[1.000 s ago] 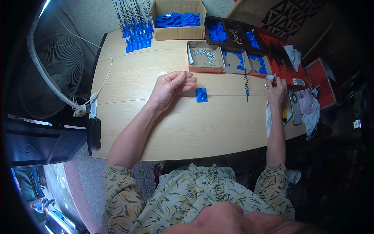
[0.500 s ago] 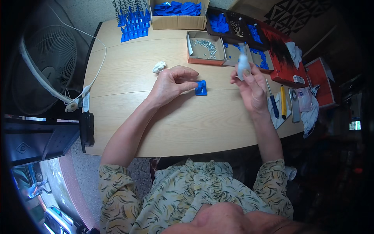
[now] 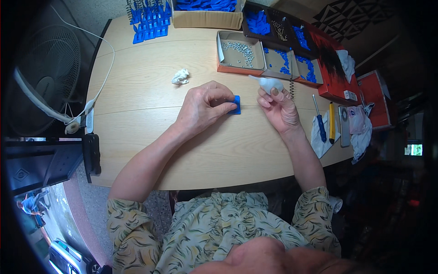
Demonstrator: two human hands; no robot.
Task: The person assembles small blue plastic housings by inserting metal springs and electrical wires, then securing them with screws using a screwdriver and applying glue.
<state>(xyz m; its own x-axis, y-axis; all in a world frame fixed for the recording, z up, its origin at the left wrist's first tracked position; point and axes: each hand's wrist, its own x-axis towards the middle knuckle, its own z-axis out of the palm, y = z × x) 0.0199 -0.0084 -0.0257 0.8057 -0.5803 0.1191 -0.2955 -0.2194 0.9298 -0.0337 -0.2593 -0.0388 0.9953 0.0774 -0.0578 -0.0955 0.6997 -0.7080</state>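
A small blue plastic piece (image 3: 237, 106) lies on the table in front of me. My left hand (image 3: 203, 106) closes on its left side with thumb and fingers, covering much of it. To the right, my right hand (image 3: 280, 107) is raised with a small white squeeze bottle (image 3: 271, 85) in its fingers. The bottle is tipped sideways, and its thin nozzle points left. Beyond my left hand sits a crumpled white wad (image 3: 180, 76), touched by neither hand.
Cardboard trays hold silver beads (image 3: 242, 52) and small blue parts (image 3: 284, 61). A dark spring (image 3: 292, 89) lies near my right hand. Farther right are a screwdriver (image 3: 321, 125), yellow cutter (image 3: 331, 121) and phone (image 3: 344, 125). Blue spring pieces (image 3: 153, 23) stand far left, near a fan (image 3: 48, 84).
The squeeze bottle has tipped from nozzle-up to nozzle-left, and my right hand has come slightly left and down. My left fingers now cover more of the blue piece. The view has shifted a little.
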